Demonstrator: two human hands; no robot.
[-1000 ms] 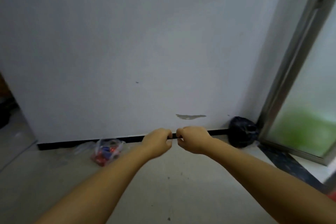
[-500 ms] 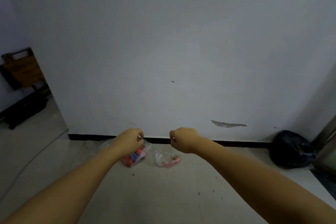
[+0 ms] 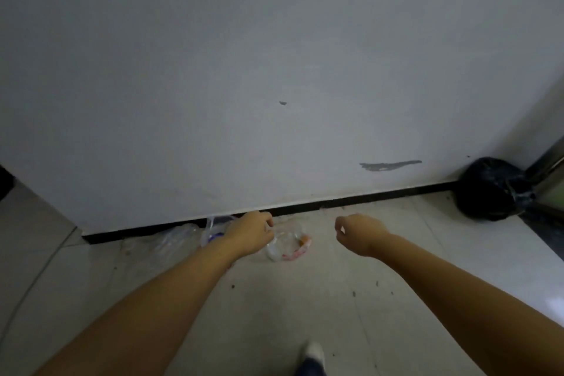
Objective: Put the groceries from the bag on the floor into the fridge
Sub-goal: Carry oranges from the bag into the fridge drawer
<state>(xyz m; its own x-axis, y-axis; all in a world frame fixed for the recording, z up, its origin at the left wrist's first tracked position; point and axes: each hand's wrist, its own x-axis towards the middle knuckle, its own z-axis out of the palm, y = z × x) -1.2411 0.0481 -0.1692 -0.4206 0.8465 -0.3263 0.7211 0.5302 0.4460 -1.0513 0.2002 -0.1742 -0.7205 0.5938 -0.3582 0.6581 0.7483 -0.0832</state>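
We see 2 clear plastic bags on the floor (image 3: 381,299) against the wall's black baseboard (image 3: 366,197). Left bag (image 3: 210,232), blue and red inside, is now mostly hidden behind the left hand (image 3: 248,230), which has dropped lower over it, fingers curled; grip unclear. Small bag (image 3: 288,246) lies between the hands. Right hand (image 3: 358,230) has moved further right, loosely curled, holding nothing. Black bag (image 3: 491,189) in the right corner now sits higher in view.
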